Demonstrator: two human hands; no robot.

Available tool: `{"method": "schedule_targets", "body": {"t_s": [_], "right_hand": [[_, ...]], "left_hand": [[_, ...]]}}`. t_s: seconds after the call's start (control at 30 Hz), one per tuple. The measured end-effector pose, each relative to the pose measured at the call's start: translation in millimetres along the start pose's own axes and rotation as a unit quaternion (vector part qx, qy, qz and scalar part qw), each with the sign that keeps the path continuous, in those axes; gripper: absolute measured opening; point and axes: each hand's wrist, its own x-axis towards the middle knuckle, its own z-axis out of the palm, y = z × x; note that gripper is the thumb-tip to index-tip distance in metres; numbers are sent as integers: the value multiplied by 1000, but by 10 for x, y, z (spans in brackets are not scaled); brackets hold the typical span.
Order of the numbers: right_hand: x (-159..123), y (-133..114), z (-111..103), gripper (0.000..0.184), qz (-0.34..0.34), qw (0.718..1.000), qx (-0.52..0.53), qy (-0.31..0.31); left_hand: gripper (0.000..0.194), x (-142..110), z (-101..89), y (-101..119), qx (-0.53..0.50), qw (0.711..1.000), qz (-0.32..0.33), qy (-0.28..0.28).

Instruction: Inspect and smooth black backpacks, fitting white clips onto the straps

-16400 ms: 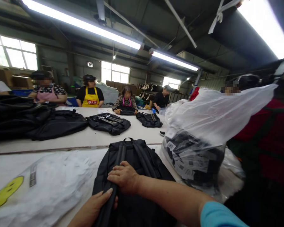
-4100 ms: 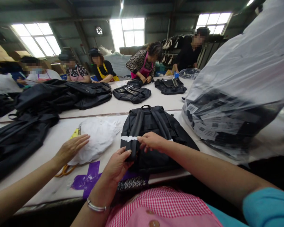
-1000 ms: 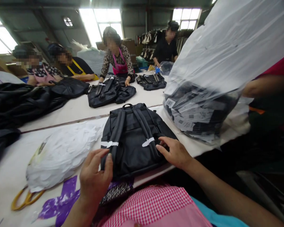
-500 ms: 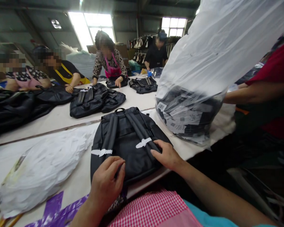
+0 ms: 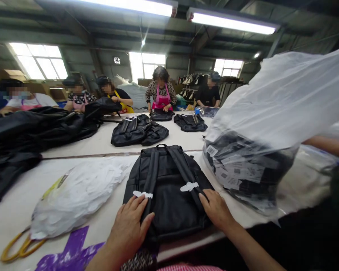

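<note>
A black backpack [image 5: 175,203] lies on the table in front of me, shoulder straps up and top loop pointing away. Around the left strap sits a white paper strip [image 5: 142,194], and a second white strip [image 5: 190,186] is on the right strap. My left hand [image 5: 131,222] rests on the lower left side of the backpack, fingers stretched out near the strip and thumb apart. On the right side, my right hand [image 5: 217,210] lies against the edge by the strap's lower end, fingers extended. Neither hand is closed round anything visible.
Left of the backpack lie a bag of white paper strips [image 5: 76,199], yellow-handled scissors [image 5: 22,246] and purple plastic [image 5: 76,248]. A large clear bag [image 5: 243,165] with tagged dark goods stands at right. More black backpacks [image 5: 138,130] lie across the table, where several co-workers [image 5: 161,94] work.
My view has tilted up and turned left. My left hand has gone from curled fingers above the backpack to lying flat on its left side. My right hand stays at the right edge.
</note>
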Motion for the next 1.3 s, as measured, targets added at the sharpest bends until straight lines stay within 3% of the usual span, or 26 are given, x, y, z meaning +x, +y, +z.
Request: {"method": "schedule_targets", "body": {"t_s": [0.17,0.27,0.37,0.5,0.67,0.73,0.83,0.93,1.0,1.17,1.3], "right_hand": [[62,-66,-223,44,-34,998,49,18],[251,-315,-469,47,-95,991,47,75],[441,-642,-614,44,-183,978,40,97],[553,-827,-482,43,-238,970,19,40],[682,-704,-271,42,-204,977,50,-44],[850,-661,-253,43,-184,978,77,-55],[1232,-571,-168,50,-125,983,106,-85],[1607,-406,55,61,-47,986,110,-116],[1750,-282,245,67,-10,985,100,-139],[1713,-105,618,75,33,982,2,-187],[1638,-73,702,75,34,983,-9,-182]], "left_hand": [[42,147,-378,-88,-58,998,14,27],[42,304,-516,-87,-75,994,13,77],[41,468,-539,-25,-53,993,29,104],[37,601,-536,11,-42,994,56,86],[37,685,-549,-205,-67,995,54,40],[41,737,-475,-354,-81,996,20,26],[49,827,-258,-590,-88,993,-84,7],[55,925,-32,-790,-102,980,-169,-26],[57,1006,90,-897,-121,976,-181,-27],[63,1225,505,-1128,-138,975,-171,38],[72,1235,941,-1253,-104,977,-183,42]]}}
